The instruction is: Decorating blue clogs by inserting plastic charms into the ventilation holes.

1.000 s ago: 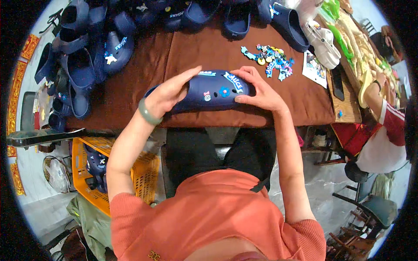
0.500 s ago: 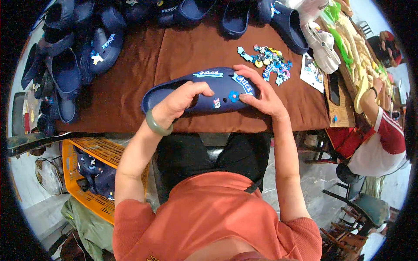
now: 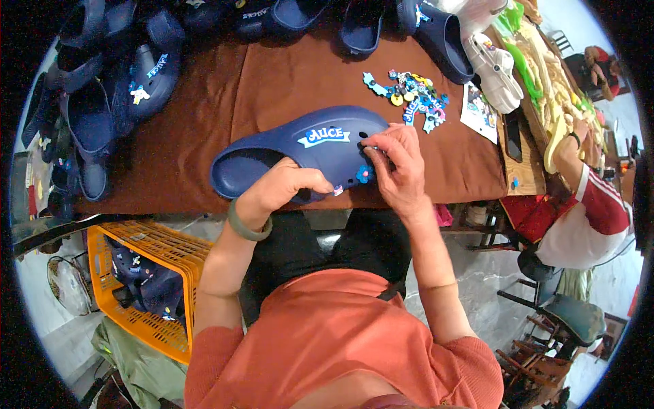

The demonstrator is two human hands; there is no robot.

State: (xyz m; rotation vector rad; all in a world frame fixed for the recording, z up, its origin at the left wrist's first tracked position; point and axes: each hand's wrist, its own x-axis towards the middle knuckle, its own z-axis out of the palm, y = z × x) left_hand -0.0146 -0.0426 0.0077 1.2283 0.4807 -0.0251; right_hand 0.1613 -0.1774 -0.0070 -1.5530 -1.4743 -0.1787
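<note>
A navy clog [image 3: 286,140] lies sideways on the brown cloth before me, toe to the right. My left hand [image 3: 279,187] grips its near side, the thumb over the edge and the other fingers hidden beneath. At the toe, the thumb and fingers of my right hand [image 3: 402,167] pinch something small and greyish beside an open hole; its kind is unclear. A blue-and-white banner charm [image 3: 325,137] sits on the clog's upper. Near my right thumb is a blue flower charm [image 3: 364,174], and by my left thumb a small pink-and-white charm [image 3: 338,190].
Loose colourful charms [image 3: 426,102] lie in a pile beyond my right hand. More navy clogs [image 3: 88,116] crowd the left and far side. A white clog [image 3: 494,75], printed card [image 3: 480,112] and phone [image 3: 513,136] are rightward. An orange crate [image 3: 143,238] stands below left; another person [image 3: 586,218] works at right.
My right hand has gone from holding the toe to pinching above it. The second banner charm no longer shows at the toe, where a bare hole is visible. The clog has tilted toward me.
</note>
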